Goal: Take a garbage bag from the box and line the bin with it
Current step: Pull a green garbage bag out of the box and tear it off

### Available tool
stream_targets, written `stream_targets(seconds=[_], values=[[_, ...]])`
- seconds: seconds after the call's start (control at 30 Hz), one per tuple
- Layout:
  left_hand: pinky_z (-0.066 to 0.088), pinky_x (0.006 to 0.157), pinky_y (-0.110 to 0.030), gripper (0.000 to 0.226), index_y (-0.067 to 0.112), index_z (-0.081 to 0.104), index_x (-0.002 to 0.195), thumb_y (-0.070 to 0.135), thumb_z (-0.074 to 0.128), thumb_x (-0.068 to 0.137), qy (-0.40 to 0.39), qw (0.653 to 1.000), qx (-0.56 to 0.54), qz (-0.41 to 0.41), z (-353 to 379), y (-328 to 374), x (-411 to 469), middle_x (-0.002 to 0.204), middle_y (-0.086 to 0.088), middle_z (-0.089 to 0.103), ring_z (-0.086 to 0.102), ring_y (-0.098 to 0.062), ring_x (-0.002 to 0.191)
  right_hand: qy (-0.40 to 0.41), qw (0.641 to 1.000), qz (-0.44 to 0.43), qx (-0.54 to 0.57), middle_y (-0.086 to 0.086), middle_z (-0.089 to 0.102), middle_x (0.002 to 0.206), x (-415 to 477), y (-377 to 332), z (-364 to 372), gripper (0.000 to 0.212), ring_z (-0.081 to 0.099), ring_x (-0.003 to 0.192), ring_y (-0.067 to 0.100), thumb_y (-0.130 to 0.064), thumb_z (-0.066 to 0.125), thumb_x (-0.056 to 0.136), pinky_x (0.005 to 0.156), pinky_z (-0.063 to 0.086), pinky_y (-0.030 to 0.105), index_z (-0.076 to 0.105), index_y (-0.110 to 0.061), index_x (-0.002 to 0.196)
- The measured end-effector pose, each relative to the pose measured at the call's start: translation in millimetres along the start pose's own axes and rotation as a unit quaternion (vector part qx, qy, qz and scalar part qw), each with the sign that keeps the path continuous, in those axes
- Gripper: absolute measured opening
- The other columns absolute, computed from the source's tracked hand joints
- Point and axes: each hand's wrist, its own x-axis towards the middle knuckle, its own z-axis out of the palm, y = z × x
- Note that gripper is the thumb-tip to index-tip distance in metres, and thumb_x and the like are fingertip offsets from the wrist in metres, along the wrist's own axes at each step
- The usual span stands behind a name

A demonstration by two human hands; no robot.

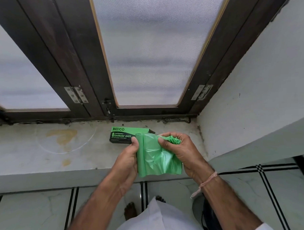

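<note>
A green and black garbage-bag box [124,134] lies on the stone window sill [44,155], just behind my hands. I hold a green roll of garbage bags [155,157] upright above the sill's front edge. My left hand [127,162] grips the rolled part from the left, thumb at its top. My right hand [181,148] pinches the loose outer bag, its crumpled end bunched in my fingers. A dark bin [208,215] shows partly on the floor under my right forearm, mostly hidden.
Behind the sill stands a dark wooden window frame [85,74] with frosted panes. A white wall [252,100] closes the right side. Below is a tiled floor [38,214] with black lines, and my bare feet [130,211].
</note>
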Motion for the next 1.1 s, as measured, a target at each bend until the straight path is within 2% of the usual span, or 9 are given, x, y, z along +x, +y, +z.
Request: stream_targets(seconds=[0.17, 0.3, 0.37, 0.53, 0.63, 0.77, 0.9, 1.0, 1.1], values=[[0.063, 0.089, -0.039, 0.034, 0.001, 0.061, 0.132, 0.021, 0.049, 0.107, -0.003, 1.0, -0.009, 0.011, 1, 0, 6, 0.122, -0.019, 0.075, 0.074, -0.029, 0.11, 0.006, 1.0, -0.006, 0.029, 0.016, 0.079, 0.093, 1, 3, 0, 0.015, 0.078, 0.081, 0.026, -0.006, 0.082, 0.084, 0.071, 0.065, 0.035, 0.075, -0.001, 0.095], [0.063, 0.081, -0.031, 0.022, 0.007, 0.063, 0.123, 0.011, 0.056, 0.103, 0.019, 0.999, 0.013, 0.04, 5, -3, 8, 0.111, -0.011, 0.08, 0.076, -0.023, 0.104, 0.02, 0.999, -0.004, 0.037, 0.017, 0.079, 0.094, 3, 4, -1, 0.019, 0.078, 0.082, 0.027, -0.005, 0.083, 0.083, 0.07, 0.065, 0.035, 0.073, 0.002, 0.097], [0.063, 0.079, -0.03, 0.019, 0.008, 0.065, 0.118, 0.012, 0.058, 0.101, 0.022, 0.998, 0.026, 0.044, 7, -4, 9, 0.108, -0.009, 0.08, 0.077, -0.023, 0.102, 0.02, 0.999, -0.007, 0.024, 0.015, 0.08, 0.095, 5, 5, -1, 0.017, 0.078, 0.084, 0.027, -0.004, 0.082, 0.083, 0.07, 0.064, 0.035, 0.074, 0.001, 0.098], [0.064, 0.075, -0.036, 0.03, 0.006, 0.072, 0.113, 0.029, 0.07, 0.093, 0.042, 0.998, 0.037, 0.029, 13, -5, 11, 0.106, -0.015, 0.08, 0.078, -0.028, 0.096, -0.005, 1.0, -0.004, 0.003, 0.016, 0.08, 0.099, 5, 8, -1, 0.013, 0.079, 0.087, 0.029, -0.007, 0.079, 0.087, 0.075, 0.065, 0.039, 0.078, -0.002, 0.099], [0.063, 0.066, -0.033, 0.026, 0.006, 0.072, 0.109, 0.026, 0.071, 0.094, 0.081, 0.996, 0.03, 0.033, 15, -7, 12, 0.1, -0.012, 0.081, 0.08, -0.025, 0.087, -0.017, 1.0, 0.004, 0.02, 0.019, 0.08, 0.096, 4, 7, 0, 0.015, 0.078, 0.085, 0.031, -0.012, 0.081, 0.086, 0.076, 0.065, 0.042, 0.078, -0.002, 0.096], [0.063, 0.067, -0.036, 0.028, 0.004, 0.07, 0.112, 0.025, 0.073, 0.093, 0.11, 0.993, 0.029, 0.032, 16, -10, 15, 0.101, -0.013, 0.081, 0.08, -0.026, 0.089, -0.019, 1.0, 0.005, 0.009, 0.021, 0.079, 0.097, 7, 7, -1, 0.022, 0.078, 0.089, 0.037, -0.014, 0.084, 0.083, 0.08, 0.065, 0.048, 0.077, 0.001, 0.097], [0.063, 0.064, -0.033, 0.025, 0.007, 0.07, 0.112, 0.026, 0.069, 0.096, 0.109, 0.993, 0.033, 0.032, 19, -12, 16, 0.097, -0.009, 0.081, 0.08, -0.023, 0.086, -0.002, 1.0, -0.001, 0.008, 0.02, 0.079, 0.097, 11, 6, -2, 0.016, 0.078, 0.09, 0.037, -0.009, 0.084, 0.082, 0.08, 0.065, 0.046, 0.078, -0.001, 0.094], [0.063, 0.068, -0.034, 0.029, 0.006, 0.071, 0.112, 0.029, 0.07, 0.094, 0.1, 0.994, 0.038, 0.037, 21, -12, 17, 0.099, -0.01, 0.081, 0.08, -0.024, 0.09, -0.009, 1.0, -0.002, 0.005, 0.019, 0.08, 0.097, 12, 6, -2, 0.011, 0.078, 0.09, 0.035, -0.009, 0.084, 0.083, 0.081, 0.065, 0.046, 0.079, -0.004, 0.091], [0.063, 0.076, -0.039, 0.032, 0.005, 0.073, 0.113, 0.029, 0.072, 0.091, 0.096, 0.994, 0.032, 0.037, 21, -13, 18, 0.103, -0.013, 0.081, 0.079, -0.028, 0.095, -0.014, 1.0, -0.002, 0.001, 0.018, 0.08, 0.097, 13, 5, -5, 0.014, 0.078, 0.089, 0.033, -0.008, 0.081, 0.085, 0.078, 0.065, 0.041, 0.078, 0.0, 0.096]])
